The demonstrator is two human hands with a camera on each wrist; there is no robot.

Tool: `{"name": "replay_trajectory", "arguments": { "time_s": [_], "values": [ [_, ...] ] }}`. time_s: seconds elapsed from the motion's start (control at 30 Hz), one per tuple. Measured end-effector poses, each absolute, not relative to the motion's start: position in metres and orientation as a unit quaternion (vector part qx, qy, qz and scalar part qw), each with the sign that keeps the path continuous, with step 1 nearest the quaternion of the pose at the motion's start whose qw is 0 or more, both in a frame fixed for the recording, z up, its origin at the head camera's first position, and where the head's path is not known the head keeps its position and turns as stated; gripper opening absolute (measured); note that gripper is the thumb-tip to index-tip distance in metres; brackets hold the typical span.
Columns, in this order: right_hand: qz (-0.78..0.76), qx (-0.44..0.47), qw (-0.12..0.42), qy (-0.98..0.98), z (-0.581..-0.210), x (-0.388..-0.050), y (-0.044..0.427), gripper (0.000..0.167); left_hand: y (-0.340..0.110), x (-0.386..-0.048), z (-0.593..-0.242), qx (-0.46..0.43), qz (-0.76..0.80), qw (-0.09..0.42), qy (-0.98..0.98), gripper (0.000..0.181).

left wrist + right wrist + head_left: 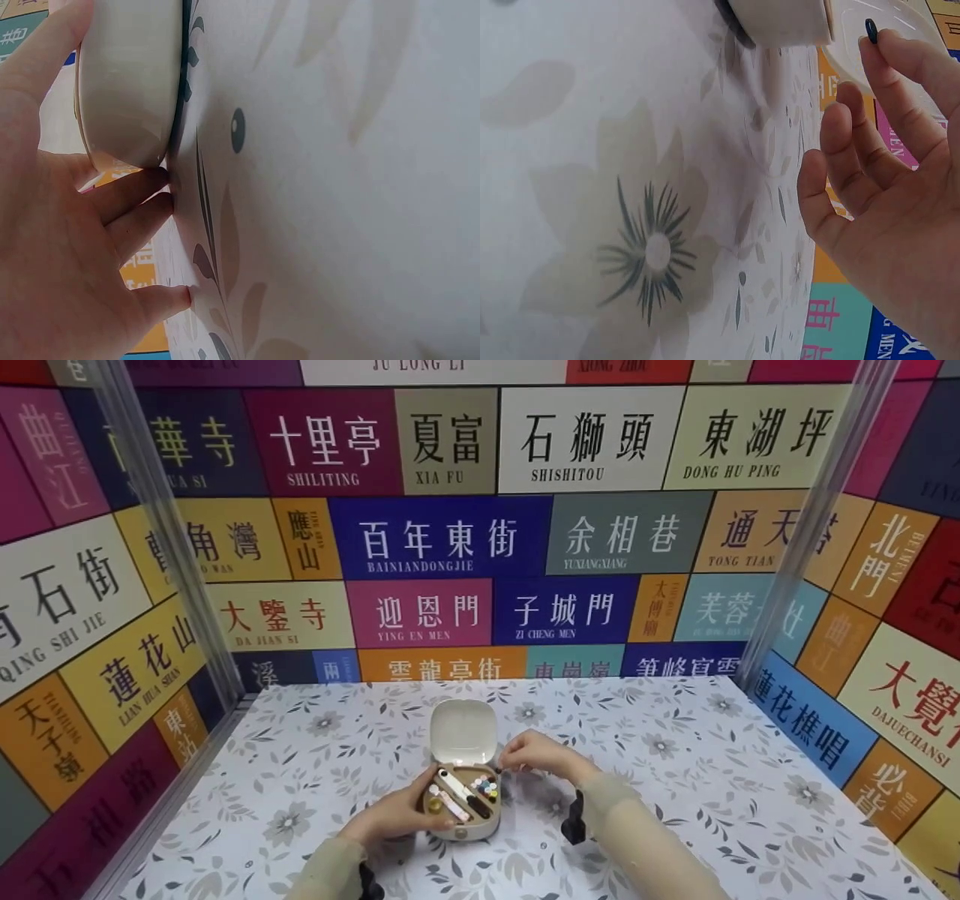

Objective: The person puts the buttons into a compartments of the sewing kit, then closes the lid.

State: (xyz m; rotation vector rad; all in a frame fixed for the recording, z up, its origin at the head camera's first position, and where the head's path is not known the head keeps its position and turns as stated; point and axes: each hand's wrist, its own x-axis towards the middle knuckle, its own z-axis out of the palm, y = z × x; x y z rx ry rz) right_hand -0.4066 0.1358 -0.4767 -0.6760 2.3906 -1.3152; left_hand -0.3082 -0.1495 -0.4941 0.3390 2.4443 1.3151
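Observation:
A small cream case stands on the table with its lid raised at the back. Its divided inside holds a white stick, a dark stick, a pale pink-and-white stick, a gold round piece and several small white, blue and yellow pieces. My left hand grips the case's left side, thumb near the front, fingers along the wall. Just right of the case, my right hand pinches a small dark round piece between thumb and forefinger, clear of the table.
A white tablecloth with grey flowers and leaves covers the table. Behind and at both sides rise walls of coloured signs with Chinese lettering. Clear upright posts stand at the back corners.

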Motion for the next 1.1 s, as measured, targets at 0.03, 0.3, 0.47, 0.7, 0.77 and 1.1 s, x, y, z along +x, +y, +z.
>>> {"name": "replay_trajectory", "arguments": {
  "time_s": [0.03, 0.3, 0.47, 0.7, 0.77, 1.1],
  "values": [
    [-0.464, -0.237, 0.167, 0.837, -0.477, -0.406, 0.134, 0.019, -0.149, -0.308, -0.494, 0.119, 0.463, 0.173, 0.861, 0.112],
    [-0.491, -0.237, 0.166, 0.822, -0.485, -0.402, 0.122, 0.015, -0.147, -0.308, -0.495, 0.114, 0.471, 0.179, 0.856, 0.112],
    [-0.5, -0.23, 0.148, 0.822, -0.49, -0.399, 0.116, 0.016, -0.148, -0.308, -0.495, 0.106, 0.474, 0.185, 0.854, 0.113],
    [-0.526, -0.228, 0.138, 0.808, -0.496, -0.398, 0.107, 0.017, -0.148, -0.307, -0.494, 0.116, 0.468, 0.175, 0.859, 0.111],
    [-0.534, -0.232, 0.136, 0.802, -0.498, -0.398, 0.105, 0.018, -0.148, -0.307, -0.494, 0.127, 0.456, 0.166, 0.865, 0.11],
    [-0.532, -0.234, 0.12, 0.805, -0.5, -0.396, 0.093, 0.016, -0.149, -0.308, -0.492, 0.114, 0.455, 0.173, 0.866, 0.111]
  ]
}}
